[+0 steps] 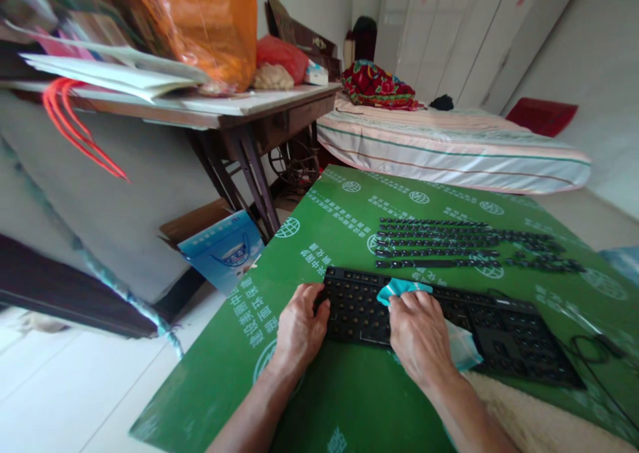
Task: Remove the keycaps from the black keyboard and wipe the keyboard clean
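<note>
A black keyboard [357, 306] with its keycaps off lies on a green board printed with white lettering [319, 233]. My left hand [302, 323] grips the keyboard's left end, fingers curled over its edge. Under my right hand [419, 333] is a bunched turquoise cloth [402, 288], pressed onto the keyboard's middle; a paler part of it hangs out to the right of the hand. Behind the keyboard, loose black keycaps [434, 243] are laid out in several rows, with more grouped to their right.
A screwdriver-like tool [594, 330] and a black cable [589, 353] lie right of the keyboard. At left stands a table [239, 104] with an orange bag [210, 27]; a blue paper bag [224, 250] is below. A bed [449, 140] stands beyond the board.
</note>
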`<state>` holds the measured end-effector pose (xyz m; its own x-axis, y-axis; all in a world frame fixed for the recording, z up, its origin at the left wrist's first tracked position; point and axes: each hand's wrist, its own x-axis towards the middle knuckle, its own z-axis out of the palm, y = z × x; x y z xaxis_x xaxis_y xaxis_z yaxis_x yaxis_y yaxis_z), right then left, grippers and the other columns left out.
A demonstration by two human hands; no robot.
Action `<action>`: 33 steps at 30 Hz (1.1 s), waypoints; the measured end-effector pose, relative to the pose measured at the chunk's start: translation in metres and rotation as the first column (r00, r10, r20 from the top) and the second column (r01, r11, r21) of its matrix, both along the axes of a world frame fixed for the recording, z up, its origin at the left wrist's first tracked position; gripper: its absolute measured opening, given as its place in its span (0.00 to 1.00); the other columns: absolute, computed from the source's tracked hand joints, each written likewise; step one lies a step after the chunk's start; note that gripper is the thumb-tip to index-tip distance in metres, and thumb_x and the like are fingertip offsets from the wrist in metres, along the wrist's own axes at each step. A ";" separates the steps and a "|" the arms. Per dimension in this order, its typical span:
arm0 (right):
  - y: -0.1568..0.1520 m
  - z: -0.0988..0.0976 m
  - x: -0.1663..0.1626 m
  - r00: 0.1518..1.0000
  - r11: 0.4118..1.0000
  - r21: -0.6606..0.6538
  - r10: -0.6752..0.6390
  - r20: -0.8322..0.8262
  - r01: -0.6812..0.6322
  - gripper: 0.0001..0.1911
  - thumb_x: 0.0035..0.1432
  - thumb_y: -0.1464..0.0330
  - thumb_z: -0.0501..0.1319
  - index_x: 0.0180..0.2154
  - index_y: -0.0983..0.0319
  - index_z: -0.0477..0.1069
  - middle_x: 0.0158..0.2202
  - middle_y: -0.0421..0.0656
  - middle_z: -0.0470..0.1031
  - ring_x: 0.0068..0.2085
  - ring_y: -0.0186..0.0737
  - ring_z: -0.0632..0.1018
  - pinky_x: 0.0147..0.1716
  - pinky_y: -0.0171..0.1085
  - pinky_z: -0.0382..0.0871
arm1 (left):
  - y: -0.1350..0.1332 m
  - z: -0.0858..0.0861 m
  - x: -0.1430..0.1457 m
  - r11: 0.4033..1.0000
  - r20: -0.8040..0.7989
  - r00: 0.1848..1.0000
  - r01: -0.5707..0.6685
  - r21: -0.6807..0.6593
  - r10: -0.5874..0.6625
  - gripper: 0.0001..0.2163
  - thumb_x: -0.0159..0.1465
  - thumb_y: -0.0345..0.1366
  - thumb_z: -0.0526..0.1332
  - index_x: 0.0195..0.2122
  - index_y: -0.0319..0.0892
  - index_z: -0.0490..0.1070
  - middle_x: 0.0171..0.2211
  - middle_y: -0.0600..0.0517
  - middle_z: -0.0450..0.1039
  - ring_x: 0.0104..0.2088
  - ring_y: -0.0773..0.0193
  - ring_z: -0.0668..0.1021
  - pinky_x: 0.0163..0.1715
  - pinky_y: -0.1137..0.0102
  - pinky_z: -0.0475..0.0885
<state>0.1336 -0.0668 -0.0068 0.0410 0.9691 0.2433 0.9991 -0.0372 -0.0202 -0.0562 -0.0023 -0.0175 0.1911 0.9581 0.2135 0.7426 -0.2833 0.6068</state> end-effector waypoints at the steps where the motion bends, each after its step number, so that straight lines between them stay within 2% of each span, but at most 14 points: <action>1: 0.002 0.000 -0.003 1.000 1.000 0.009 0.016 -0.005 -0.016 0.10 0.59 0.74 0.53 0.32 0.62 0.73 0.31 0.47 0.72 0.37 0.47 0.67 0.39 0.44 0.56 | -0.001 0.002 0.001 1.000 -0.034 0.999 0.011 -0.005 -0.011 0.12 0.59 0.31 0.54 0.43 0.38 0.70 0.43 0.45 0.73 0.42 0.57 0.78 0.44 0.65 0.73; 6: 0.007 0.001 -0.014 0.997 0.997 0.029 0.074 -0.036 -0.073 0.09 0.58 0.75 0.54 0.31 0.61 0.72 0.31 0.46 0.72 0.37 0.46 0.67 0.38 0.42 0.56 | -0.011 0.013 0.003 0.990 -0.211 0.968 0.123 -0.068 -0.135 0.17 0.57 0.29 0.56 0.49 0.36 0.68 0.50 0.40 0.70 0.51 0.53 0.73 0.50 0.63 0.69; 8: 0.008 0.001 -0.017 0.996 0.996 0.041 0.083 -0.045 -0.081 0.09 0.59 0.75 0.54 0.32 0.61 0.72 0.31 0.46 0.72 0.37 0.46 0.67 0.38 0.42 0.56 | -0.014 0.018 0.001 0.981 -0.242 0.952 0.169 -0.097 -0.188 0.19 0.56 0.28 0.56 0.51 0.34 0.66 0.53 0.37 0.68 0.54 0.51 0.70 0.52 0.61 0.67; 10: 0.009 0.000 -0.019 0.993 0.993 0.055 0.103 -0.050 -0.100 0.10 0.59 0.74 0.53 0.33 0.61 0.72 0.31 0.46 0.72 0.37 0.46 0.67 0.38 0.42 0.56 | -0.011 0.024 -0.003 0.970 -0.229 0.945 0.211 -0.121 -0.234 0.21 0.55 0.27 0.56 0.52 0.33 0.66 0.52 0.36 0.68 0.52 0.50 0.72 0.50 0.61 0.69; 12: 0.009 -0.001 -0.020 0.992 0.992 0.060 0.116 -0.049 -0.113 0.09 0.59 0.75 0.54 0.34 0.61 0.72 0.32 0.46 0.72 0.37 0.46 0.66 0.37 0.42 0.56 | 0.001 0.030 -0.010 0.958 -0.179 0.945 0.252 -0.135 -0.273 0.20 0.55 0.27 0.55 0.49 0.37 0.69 0.46 0.41 0.74 0.45 0.53 0.77 0.44 0.64 0.72; 14: 0.010 -0.002 -0.021 0.992 0.992 0.050 0.117 -0.049 -0.115 0.09 0.58 0.75 0.54 0.33 0.61 0.72 0.32 0.45 0.72 0.37 0.45 0.66 0.37 0.42 0.55 | 0.019 0.034 -0.016 0.940 -0.111 0.939 0.309 -0.145 -0.325 0.13 0.55 0.29 0.55 0.40 0.42 0.74 0.34 0.49 0.78 0.36 0.57 0.80 0.36 0.68 0.73; 16: 0.010 -0.001 -0.022 0.992 0.993 0.036 0.114 -0.051 -0.112 0.08 0.58 0.75 0.55 0.33 0.61 0.72 0.31 0.45 0.72 0.37 0.45 0.66 0.37 0.42 0.55 | 0.039 0.034 -0.021 0.915 -0.001 0.929 0.365 -0.171 -0.371 0.10 0.54 0.30 0.54 0.32 0.43 0.75 0.20 0.55 0.75 0.24 0.62 0.78 0.25 0.72 0.72; 17: 0.010 -0.001 -0.021 0.992 0.993 0.028 0.114 -0.052 -0.113 0.08 0.59 0.74 0.55 0.33 0.61 0.72 0.31 0.45 0.72 0.37 0.45 0.67 0.37 0.42 0.55 | 0.049 0.031 -0.023 0.925 0.023 0.937 0.349 -0.152 -0.349 0.11 0.54 0.30 0.53 0.32 0.42 0.75 0.18 0.56 0.74 0.22 0.63 0.77 0.23 0.73 0.71; 20: 0.010 0.001 -0.020 0.992 0.993 0.010 0.119 -0.049 -0.118 0.09 0.60 0.73 0.54 0.32 0.60 0.72 0.31 0.44 0.72 0.37 0.46 0.67 0.37 0.42 0.55 | 0.069 0.019 -0.021 0.952 0.059 0.955 0.295 -0.084 -0.291 0.13 0.56 0.31 0.54 0.40 0.40 0.74 0.25 0.53 0.77 0.28 0.62 0.79 0.30 0.71 0.73; 24: 0.011 0.003 -0.020 0.993 0.993 -0.005 0.118 -0.024 -0.118 0.10 0.60 0.72 0.53 0.32 0.60 0.72 0.30 0.45 0.72 0.37 0.46 0.67 0.36 0.42 0.54 | 0.072 0.003 -0.015 0.958 0.100 0.954 0.287 -0.020 -0.284 0.15 0.58 0.33 0.55 0.44 0.40 0.73 0.39 0.48 0.78 0.39 0.60 0.79 0.41 0.68 0.73; 29: 0.016 0.005 -0.027 0.997 0.996 -0.028 0.082 0.015 -0.081 0.09 0.59 0.73 0.55 0.31 0.60 0.73 0.30 0.45 0.72 0.35 0.47 0.67 0.35 0.43 0.54 | 0.067 -0.004 -0.015 0.938 0.142 0.929 0.347 -0.009 -0.343 0.12 0.59 0.34 0.55 0.40 0.44 0.76 0.39 0.51 0.78 0.41 0.61 0.79 0.45 0.67 0.72; 33: 0.022 0.006 -0.038 0.994 0.993 -0.039 0.110 0.011 -0.109 0.08 0.57 0.74 0.55 0.30 0.60 0.72 0.29 0.45 0.72 0.35 0.47 0.67 0.35 0.43 0.54 | 0.068 -0.004 -0.017 0.932 0.181 0.918 0.361 -0.017 -0.352 0.11 0.59 0.33 0.56 0.40 0.44 0.76 0.40 0.51 0.78 0.40 0.61 0.79 0.44 0.67 0.73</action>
<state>0.0954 -0.0448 -0.0012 -0.0689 0.9761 0.2061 0.9974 0.0721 -0.0080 -0.0732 0.0661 -0.0218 0.4866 0.8432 0.2284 0.4809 -0.4768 0.7358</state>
